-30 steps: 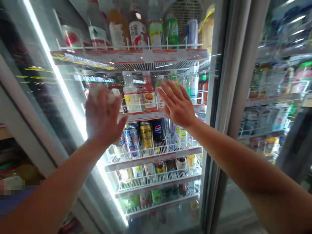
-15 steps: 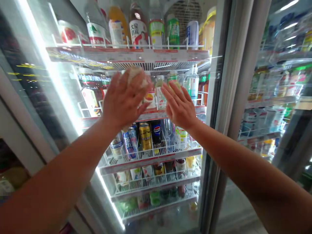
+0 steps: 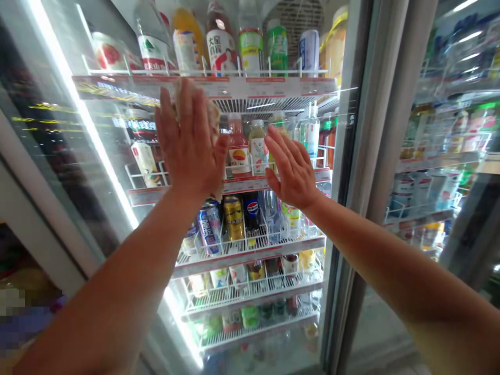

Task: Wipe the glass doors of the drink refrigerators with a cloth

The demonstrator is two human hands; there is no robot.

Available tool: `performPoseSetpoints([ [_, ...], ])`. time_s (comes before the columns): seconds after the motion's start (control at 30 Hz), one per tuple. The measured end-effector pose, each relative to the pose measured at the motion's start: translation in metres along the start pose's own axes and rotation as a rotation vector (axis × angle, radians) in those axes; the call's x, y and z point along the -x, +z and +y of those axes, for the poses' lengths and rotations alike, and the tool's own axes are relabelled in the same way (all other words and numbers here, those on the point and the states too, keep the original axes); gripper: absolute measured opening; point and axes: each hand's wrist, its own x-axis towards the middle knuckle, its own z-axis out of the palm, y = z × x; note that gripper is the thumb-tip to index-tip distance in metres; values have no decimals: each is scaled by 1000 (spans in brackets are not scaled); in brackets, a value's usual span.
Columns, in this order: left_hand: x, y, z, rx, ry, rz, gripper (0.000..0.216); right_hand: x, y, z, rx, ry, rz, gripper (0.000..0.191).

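Observation:
My left hand (image 3: 189,143) lies flat with its fingers stretched upward, pressing a crumpled pale cloth (image 3: 214,117) against the glass door of a drinks fridge. Most of the cloth is hidden behind the palm and fingers. To the right, my right hand (image 3: 292,169) is open, fingers slightly apart and tilted up to the left. No object shows in it; whether its palm touches the glass I cannot tell. Between the hands, behind the glass, stand a pink drink bottle (image 3: 238,146) and a small pale bottle (image 3: 258,146).
Several shelves of drinks fill the fridge, with a gold can (image 3: 233,219) and a dark Pepsi drink (image 3: 252,208) below the hands. A bright light strip (image 3: 94,135) runs down the left. A metal door frame (image 3: 375,125) stands at right, beside another stocked fridge.
My left hand has moved up and to the left with the cloth, its fingers now pointing more upright. My right hand has stayed almost in place.

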Motion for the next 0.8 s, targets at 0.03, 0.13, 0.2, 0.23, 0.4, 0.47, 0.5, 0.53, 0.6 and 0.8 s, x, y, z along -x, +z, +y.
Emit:
performPoseSetpoints([
  [0.03,2,4,5,27,34,-12,84,1,0,0,-2,-8,-4,70],
  [0.13,14,14,31,238,219,-111,88,2,0,3,-34,-86,-30,74],
  [0.2,21,15,45,389,237,-141,86,3,1,5,-44,-148,-44,76],
  [0.23,23,12,47,450,222,-130,83,3,2,5,-45,-164,-54,74],
  [0.4,30,-25,3,307,136,37,66,4,5,7,-48,-165,-68,53],
  [0.47,38,-40,-23,85,56,41,64,5,6,9,-50,-151,-30,44],
  [0.5,43,-46,-35,-15,3,29,65,5,7,11,-53,-143,-13,41],
  [0.53,49,-51,-45,-94,-47,16,67,5,7,12,-61,-134,-6,38],
  [0.6,60,-55,-58,-185,-149,-43,69,4,7,14,-95,-115,-26,36],
  [0.8,76,-51,-70,-99,-221,-78,71,13,4,-23,-159,4,-152,40],
])
